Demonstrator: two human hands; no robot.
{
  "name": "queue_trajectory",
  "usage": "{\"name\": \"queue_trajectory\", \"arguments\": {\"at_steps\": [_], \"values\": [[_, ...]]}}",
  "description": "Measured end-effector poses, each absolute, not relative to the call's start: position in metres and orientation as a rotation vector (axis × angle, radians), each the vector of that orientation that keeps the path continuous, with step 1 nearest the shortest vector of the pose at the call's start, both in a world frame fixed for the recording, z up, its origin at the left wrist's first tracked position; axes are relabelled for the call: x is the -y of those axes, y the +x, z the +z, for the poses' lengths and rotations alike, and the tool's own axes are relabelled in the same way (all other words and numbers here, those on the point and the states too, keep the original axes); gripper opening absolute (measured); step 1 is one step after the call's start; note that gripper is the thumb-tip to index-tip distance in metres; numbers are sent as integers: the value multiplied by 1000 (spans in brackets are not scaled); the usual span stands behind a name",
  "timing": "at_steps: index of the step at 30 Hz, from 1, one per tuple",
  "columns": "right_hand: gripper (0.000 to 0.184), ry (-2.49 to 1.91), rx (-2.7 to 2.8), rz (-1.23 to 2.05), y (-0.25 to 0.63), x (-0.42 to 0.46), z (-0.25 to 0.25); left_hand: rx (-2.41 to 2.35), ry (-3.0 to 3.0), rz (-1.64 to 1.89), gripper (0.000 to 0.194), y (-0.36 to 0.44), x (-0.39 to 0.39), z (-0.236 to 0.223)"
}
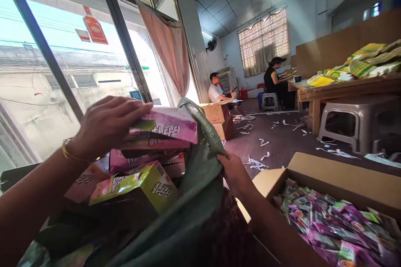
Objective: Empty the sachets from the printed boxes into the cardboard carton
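- Head view: the left hand (pixel 105 127) lies palm-down on a pink box (pixel 163 127), fingers wrapped over its near end, the grip closed on it at the top of a stack.
- That box sits above more pink ones and a yellow-green box (pixel 147 183), all inside the open mouth of a green sack (pixel 200 167).
- The right hand (pixel 233 171) pinches the sack's edge, holding it open.
- Just right of the sack, a carton (pixel 338 177) holds a heap of purple sachets (pixel 332 225).
- Farther back, two people sit near a tabletop (pixel 347 87); a grey stool (pixel 351 121) stands before it, with paper scraps on the floor (pixel 282 142).
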State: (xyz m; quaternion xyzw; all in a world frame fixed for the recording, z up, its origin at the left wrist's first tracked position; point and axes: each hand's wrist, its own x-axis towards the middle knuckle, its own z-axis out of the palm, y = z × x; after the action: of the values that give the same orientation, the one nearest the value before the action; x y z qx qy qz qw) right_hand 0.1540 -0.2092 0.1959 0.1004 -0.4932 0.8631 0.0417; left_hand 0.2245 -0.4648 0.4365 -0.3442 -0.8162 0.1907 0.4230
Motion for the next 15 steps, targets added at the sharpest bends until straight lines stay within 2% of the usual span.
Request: {"name": "queue_trajectory", "arguments": {"at_steps": [4, 8, 10, 15], "values": [[31, 361, 1454, 2378, 159, 203, 245, 2191, -1182, 535, 53, 200, 425, 417], [33, 427, 1563, 2079, 165, 205, 265, 2228, -1348, 608, 27, 153, 402, 413], [34, 447, 1587, 2045, 167, 201, 265, 2244, -1342, 673, 18, 119, 406, 415], [34, 443, 1579, 2112, 155, 197, 270, 2244, -1308, 911, 22, 63, 416, 395]]}}
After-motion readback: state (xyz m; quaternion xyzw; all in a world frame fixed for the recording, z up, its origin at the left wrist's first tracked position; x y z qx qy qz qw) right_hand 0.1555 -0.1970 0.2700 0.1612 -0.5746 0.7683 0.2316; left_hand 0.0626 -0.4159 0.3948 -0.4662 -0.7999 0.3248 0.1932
